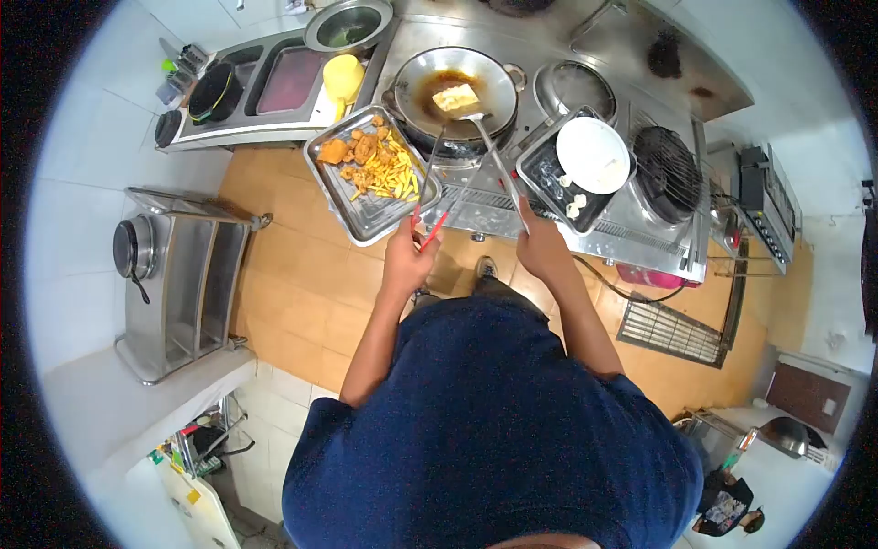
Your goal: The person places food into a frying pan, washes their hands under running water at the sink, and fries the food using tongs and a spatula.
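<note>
Far left: steel trolley, black pan on top. Next, the sink unit: black pot, then yellow scoop on the right part, steel bowl behind it with something green inside.

Steel tray at the front left corner of the stove surface, jutting past the edge. Holds fries and browned fried pieces.

Left hand grasping red-handled tongs, arms spread, pointing toward the wok. Wok is near the surface's left edge, brownish oil inside, pale yellow piece in the middle.

Right hand wrapped round the spatula handle at the front edge; blade is in the wok, just beside the yellow piece, contact unclear.

Right of that: black tray along the front edge, white plate and white scraps on it. Round steel lid behind. Dark grill burner by the right edge.
</note>
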{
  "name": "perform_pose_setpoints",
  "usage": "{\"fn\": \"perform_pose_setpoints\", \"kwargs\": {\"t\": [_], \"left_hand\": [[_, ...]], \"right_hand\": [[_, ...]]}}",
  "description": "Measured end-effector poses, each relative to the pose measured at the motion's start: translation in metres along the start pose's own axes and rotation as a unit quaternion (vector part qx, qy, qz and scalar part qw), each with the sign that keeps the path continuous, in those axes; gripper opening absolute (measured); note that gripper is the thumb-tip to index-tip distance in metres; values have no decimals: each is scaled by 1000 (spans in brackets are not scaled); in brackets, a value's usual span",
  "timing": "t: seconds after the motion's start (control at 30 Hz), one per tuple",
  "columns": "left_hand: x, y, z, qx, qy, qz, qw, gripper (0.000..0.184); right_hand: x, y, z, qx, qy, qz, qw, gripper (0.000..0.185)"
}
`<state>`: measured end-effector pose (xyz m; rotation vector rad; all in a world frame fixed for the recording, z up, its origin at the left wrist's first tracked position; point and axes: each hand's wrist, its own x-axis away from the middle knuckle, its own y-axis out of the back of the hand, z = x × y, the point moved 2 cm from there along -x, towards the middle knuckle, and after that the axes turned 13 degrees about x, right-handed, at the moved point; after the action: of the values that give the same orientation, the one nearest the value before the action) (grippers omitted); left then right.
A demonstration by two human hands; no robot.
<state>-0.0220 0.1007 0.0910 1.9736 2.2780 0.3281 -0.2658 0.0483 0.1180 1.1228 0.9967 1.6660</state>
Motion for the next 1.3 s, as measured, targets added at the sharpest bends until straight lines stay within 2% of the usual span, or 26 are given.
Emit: {"fn": "perform_pose_setpoints", "kwargs": {"t": [0.1,0.27,0.4,0.6,0.7,0.83,0.87,1.0,1.1,1.13,1.3], "left_hand": [[-1,0,9,-5,6,-14,1000,57],[2,0,15,9,5,-27,1000,45],[6,0,10,3,25,-28,999,47],[14,-5,12,-8,29,-16,999,46],[18,-1,8,-7,32,-33,999,45],[22,-5,7,-5,46,-42,998,44],[22,-5,6,-14,49,-33,998,45],[21,-4,4,-8,15,-47,999,45],[21,-4,1,-9,35,-46,998,46],[21,-4,-1,-5,45,-41,998,46],[19,-3,-1,-12,32,-35,999,43]], "right_hand": [[6,2,-10,-13,21,-31,999,68],[-2,2,-4,-2,13,-35,999,67],[7,26,1,15,-16,18,1000,68],[-11,5,-11,43,1,-38,998,65],[2,35,-1,9,-8,14,1000,64],[-9,30,-6,20,-10,12,1000,65],[-13,20,-10,37,22,-38,998,65],[-2,31,-10,52,1,12,999,65],[-10,19,-20,52,46,-40,997,67],[-14,20,-18,37,18,-19,999,68],[-6,29,-12,61,7,-17,998,67]]}}
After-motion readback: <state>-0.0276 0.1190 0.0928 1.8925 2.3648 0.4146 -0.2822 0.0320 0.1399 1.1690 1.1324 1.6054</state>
